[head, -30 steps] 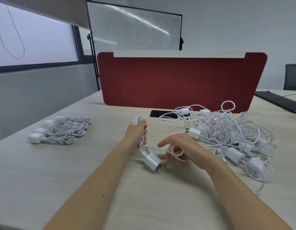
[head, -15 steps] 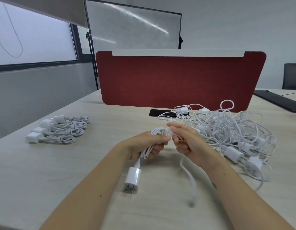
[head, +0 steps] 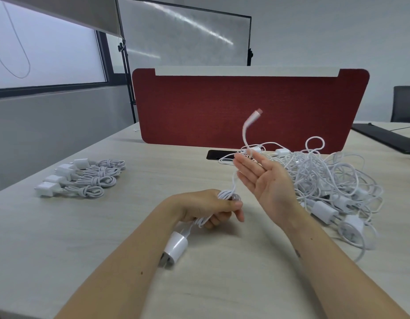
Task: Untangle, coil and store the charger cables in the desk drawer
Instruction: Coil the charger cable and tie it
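The left hand (head: pixel 208 209) is curled around a bunched coil of thin white charger cable (head: pixel 227 195), thumb laid over the top, holding it just above the pale wood-grain desk (head: pixel 222 284). The cable's white cube wall plug (head: pixel 176 246) trails off the near end of the coil, down by the left wrist, and looks like it's lying on the desk.

The right hand (head: pixel 266 183) is flat open with the palm turned toward the left and the fingers straight, not gripping anything. The loose tail leaves the far end of the coil, climbs past those fingers and flicks up. Its small connector tip (head: pixel 257 113) is in the air in front of the dark red fabric divider (head: pixel 245 107). It's blurry there, so I can't tell if the tail sits between two fingers or just brushes them.

What matters most is that the coil's long axis runs from near-left (plug end) to far-right. The tail exits right at the right hand, which is just above and right of the coil and so the closer hand. My guess is that hand catches the tail and wraps it crosswise around the coil's middle.

Four finished white coiled chargers (head: pixel 89 178) sit well off to the left, and the big tangled heap of white cables (head: pixel 326 178) is off to the right. No drawer is in view.
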Demonstrator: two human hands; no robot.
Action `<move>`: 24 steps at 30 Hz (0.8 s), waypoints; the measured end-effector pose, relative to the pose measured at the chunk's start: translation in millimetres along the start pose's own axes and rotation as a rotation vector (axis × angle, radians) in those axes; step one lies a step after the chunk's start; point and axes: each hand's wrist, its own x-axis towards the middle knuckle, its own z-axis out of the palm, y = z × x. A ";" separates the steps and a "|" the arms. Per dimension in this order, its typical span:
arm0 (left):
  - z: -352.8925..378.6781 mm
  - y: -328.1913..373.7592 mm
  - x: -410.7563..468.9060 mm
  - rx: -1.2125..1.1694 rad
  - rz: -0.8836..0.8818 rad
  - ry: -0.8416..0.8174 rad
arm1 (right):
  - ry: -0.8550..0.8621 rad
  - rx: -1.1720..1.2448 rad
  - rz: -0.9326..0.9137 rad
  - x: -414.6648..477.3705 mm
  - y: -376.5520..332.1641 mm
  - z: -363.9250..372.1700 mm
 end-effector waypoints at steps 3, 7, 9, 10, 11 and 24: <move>1.9 1.8 -1.2 -0.059 0.019 -0.074 | 0.004 -0.464 -0.080 -1.0 8.0 -0.3; -0.7 0.6 -1.6 -0.126 0.061 -0.113 | -0.058 -0.643 -0.115 -5.7 14.9 -0.1; -2.5 -0.2 -1.6 -0.177 0.084 -0.128 | -0.038 -0.700 -0.212 -5.5 16.7 -1.6; -3.4 -0.6 -1.4 -0.204 0.097 -0.138 | -0.003 -0.748 -0.291 -3.5 17.1 -3.5; -4.1 -1.0 -0.8 -0.233 0.108 -0.152 | 0.045 -0.781 -0.371 -1.5 16.3 -4.5; -4.0 -4.2 3.3 -0.520 0.186 -0.482 | -0.213 -0.502 -0.106 -4.5 9.8 -0.1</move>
